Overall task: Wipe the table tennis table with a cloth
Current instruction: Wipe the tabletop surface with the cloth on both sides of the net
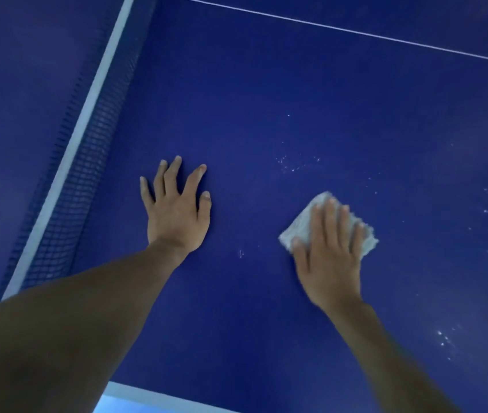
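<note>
Both hands were found palm-down on the dark blue table tennis table top (266, 84). The left hand (177, 210) lay flat on the bare surface with its fingers straight and spread apart, the thumb set out to the side; it held nothing. The right hand (330, 251) rested on top of a small pale grey-white folded cloth (300, 223), its fingers straight and close together and pressing the cloth down onto the table rather than curling round it. That hand and the cloth appeared somewhat blurred. The cloth lay flat on the table top, to the right of the left hand and well apart from it, with its corners showing beyond the fingertips and on either side of the hand. Both forearms were bare and reached in from the lower edge of the view.

Scattered white specks (296, 165) were noted on the surface beyond the cloth, with more to its right and towards the lower right. A dark mesh net with a white top band (87, 129) ran diagonally along the left side, near the left hand but not touching it. A thin white painted line (356, 31) crossed the table top at the far side. A white edge stripe (147, 394) bordered the table at the near side
</note>
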